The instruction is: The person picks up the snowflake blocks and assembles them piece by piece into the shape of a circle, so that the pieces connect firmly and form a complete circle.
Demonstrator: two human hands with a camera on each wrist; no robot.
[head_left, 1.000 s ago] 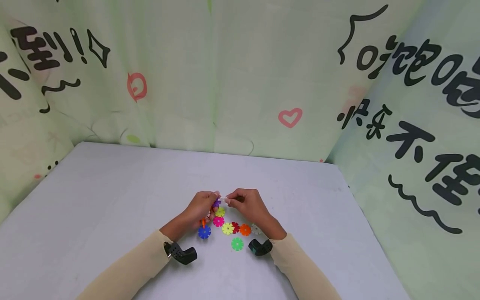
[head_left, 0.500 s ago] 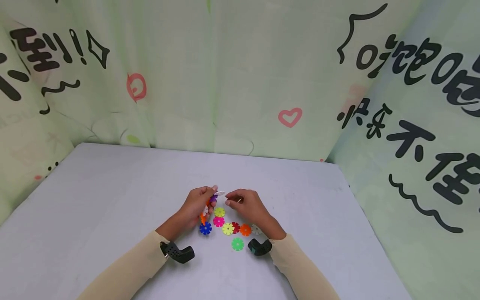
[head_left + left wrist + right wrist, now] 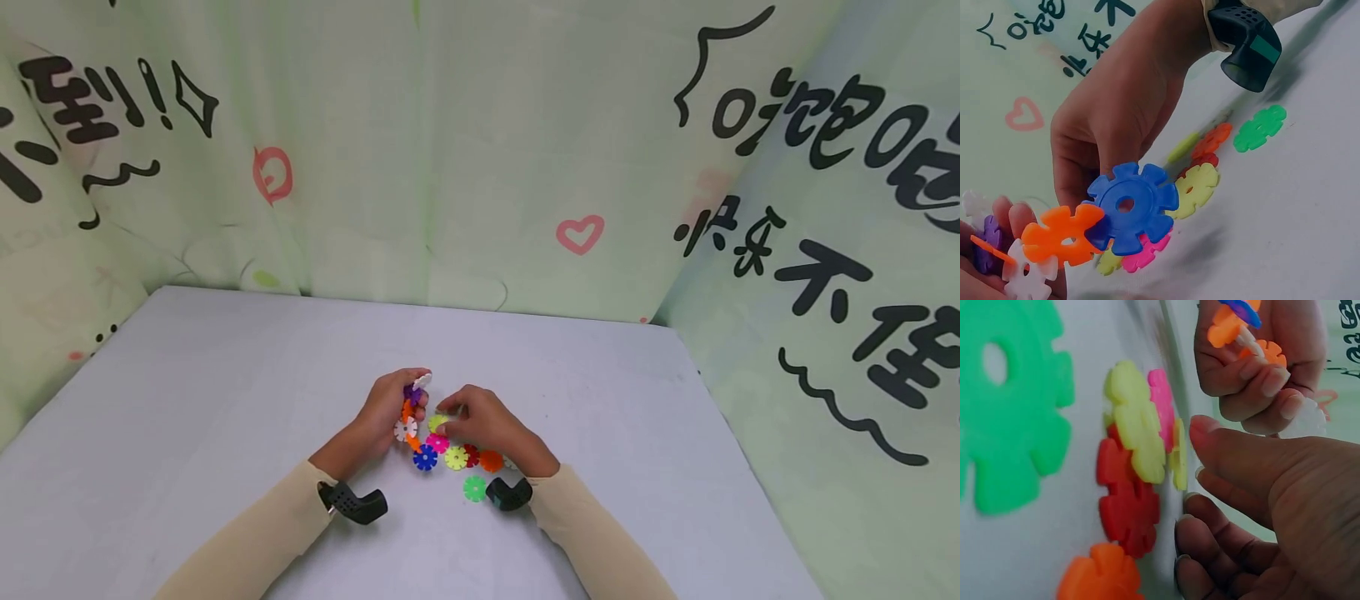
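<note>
My left hand (image 3: 381, 410) grips a chain of slotted plastic snowflake discs joined edge to edge. At its top is a white disc (image 3: 422, 381), followed by a purple disc (image 3: 988, 250), orange and white ones, and a blue disc (image 3: 1154, 212) at the hanging end. My right hand (image 3: 483, 419) reaches down over a yellow-green disc (image 3: 437, 422) on the table. Its thumb and fingers are spread apart near that disc's edge, and no grip on it shows. Right beside lies a pink disc (image 3: 435, 446).
More loose discs lie on the white table (image 3: 247, 375): pale yellow (image 3: 453, 460), red (image 3: 472, 455), orange (image 3: 491, 461), and green (image 3: 474, 489) nearer me. A pale disc is mostly hidden behind my right wrist. A printed curtain (image 3: 360, 167) surrounds the table's far sides.
My left hand has drawn back slightly left and up with the chain and turned it, showing more discs. My right hand has let go of the white disc and lowered to the yellow-green disc.
</note>
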